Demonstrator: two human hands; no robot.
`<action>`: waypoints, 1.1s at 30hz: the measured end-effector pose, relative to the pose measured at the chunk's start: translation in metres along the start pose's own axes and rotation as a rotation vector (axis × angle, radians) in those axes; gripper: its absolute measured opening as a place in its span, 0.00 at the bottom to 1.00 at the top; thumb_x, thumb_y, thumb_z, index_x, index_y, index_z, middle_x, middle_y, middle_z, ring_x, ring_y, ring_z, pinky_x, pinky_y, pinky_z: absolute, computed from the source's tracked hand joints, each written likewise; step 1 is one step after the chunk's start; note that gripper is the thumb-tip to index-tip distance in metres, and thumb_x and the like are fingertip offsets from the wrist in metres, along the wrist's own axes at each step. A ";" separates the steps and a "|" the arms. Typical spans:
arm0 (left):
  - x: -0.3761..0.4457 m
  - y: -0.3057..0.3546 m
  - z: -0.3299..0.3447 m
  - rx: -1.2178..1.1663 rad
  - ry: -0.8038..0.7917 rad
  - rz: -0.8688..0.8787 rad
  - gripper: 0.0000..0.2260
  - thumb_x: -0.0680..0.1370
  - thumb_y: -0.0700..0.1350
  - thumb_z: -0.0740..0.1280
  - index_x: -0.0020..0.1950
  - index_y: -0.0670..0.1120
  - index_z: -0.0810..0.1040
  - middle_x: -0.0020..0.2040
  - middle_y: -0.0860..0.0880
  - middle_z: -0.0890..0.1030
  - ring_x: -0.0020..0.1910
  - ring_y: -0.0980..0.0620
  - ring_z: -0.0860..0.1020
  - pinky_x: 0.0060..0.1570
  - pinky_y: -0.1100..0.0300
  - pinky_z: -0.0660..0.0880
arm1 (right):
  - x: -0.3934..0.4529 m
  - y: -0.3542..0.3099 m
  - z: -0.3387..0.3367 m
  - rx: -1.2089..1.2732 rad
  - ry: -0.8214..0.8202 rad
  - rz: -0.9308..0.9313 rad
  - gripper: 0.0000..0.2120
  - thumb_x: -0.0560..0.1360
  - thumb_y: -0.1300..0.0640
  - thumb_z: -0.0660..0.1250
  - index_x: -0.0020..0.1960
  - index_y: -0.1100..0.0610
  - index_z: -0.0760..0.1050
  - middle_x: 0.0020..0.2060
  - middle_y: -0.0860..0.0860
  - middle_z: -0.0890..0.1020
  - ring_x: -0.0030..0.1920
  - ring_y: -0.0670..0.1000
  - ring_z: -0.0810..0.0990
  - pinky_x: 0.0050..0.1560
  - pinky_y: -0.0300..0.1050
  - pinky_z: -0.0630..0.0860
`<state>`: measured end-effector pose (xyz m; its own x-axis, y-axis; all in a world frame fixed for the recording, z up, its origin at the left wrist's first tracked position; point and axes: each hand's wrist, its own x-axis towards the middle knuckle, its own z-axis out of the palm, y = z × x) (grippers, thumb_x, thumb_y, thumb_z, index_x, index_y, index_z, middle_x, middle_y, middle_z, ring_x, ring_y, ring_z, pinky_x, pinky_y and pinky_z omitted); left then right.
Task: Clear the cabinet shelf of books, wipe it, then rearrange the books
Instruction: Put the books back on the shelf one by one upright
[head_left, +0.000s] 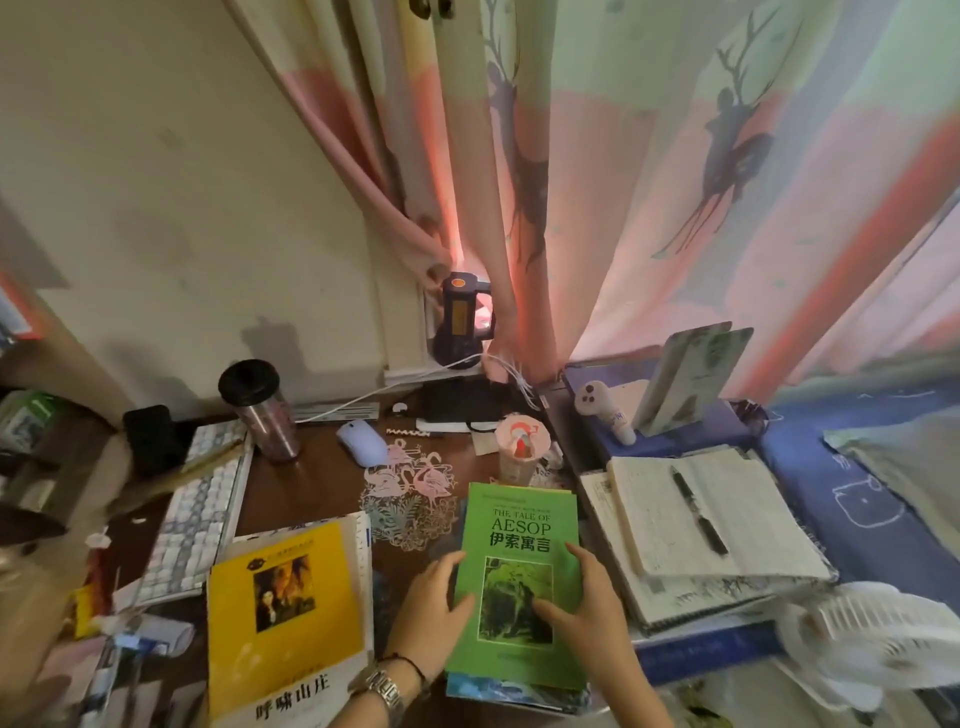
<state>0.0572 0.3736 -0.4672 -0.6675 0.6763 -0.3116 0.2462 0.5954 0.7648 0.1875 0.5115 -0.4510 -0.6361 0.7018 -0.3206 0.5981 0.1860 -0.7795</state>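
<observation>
A green book titled "The Tale of Aesop" (519, 525) lies on top of a small stack on the brown desk (311, 483). My left hand (434, 605) holds the stack at its left edge, fingers curled onto the green cover. My right hand (584, 603) lies on the right side of the cover, fingers spread and bent over it. A blue-covered book (514, 693) shows under the green one at the near edge. To the left, a yellow-covered book (283, 613) tops another stack. The cabinet shelf is not in view.
A white keyboard (192, 514), a dark-lidded tumbler (262, 410), a mouse (361, 441), a pink paper cutout (410, 488) and a cup (519, 452) crowd the desk. Open notebooks with a pen (698, 514) lie right. A white fan (872, 634) stands near right. Curtains hang behind.
</observation>
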 end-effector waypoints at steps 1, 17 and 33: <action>-0.001 0.000 0.004 0.015 -0.009 -0.004 0.22 0.79 0.46 0.63 0.73 0.54 0.63 0.71 0.55 0.66 0.69 0.57 0.64 0.66 0.63 0.65 | 0.001 0.002 0.001 0.002 0.008 0.003 0.38 0.69 0.59 0.76 0.74 0.53 0.60 0.69 0.48 0.69 0.67 0.48 0.68 0.70 0.49 0.67; -0.004 0.008 0.024 0.046 -0.026 0.010 0.27 0.77 0.50 0.65 0.74 0.58 0.58 0.75 0.52 0.56 0.73 0.54 0.58 0.74 0.56 0.56 | 0.004 0.021 -0.002 0.078 0.056 0.070 0.34 0.69 0.58 0.76 0.70 0.50 0.65 0.67 0.50 0.71 0.66 0.52 0.72 0.67 0.56 0.71; -0.009 0.005 0.029 -0.192 0.026 -0.091 0.26 0.75 0.51 0.69 0.68 0.62 0.62 0.71 0.51 0.60 0.71 0.52 0.59 0.72 0.50 0.57 | 0.005 0.024 0.003 0.208 0.062 0.072 0.27 0.72 0.59 0.73 0.63 0.42 0.65 0.56 0.47 0.77 0.50 0.47 0.80 0.52 0.52 0.81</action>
<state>0.0852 0.3829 -0.4772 -0.6994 0.6108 -0.3711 0.0476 0.5579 0.8286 0.1978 0.5174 -0.4729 -0.5602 0.7503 -0.3509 0.5238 -0.0073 -0.8518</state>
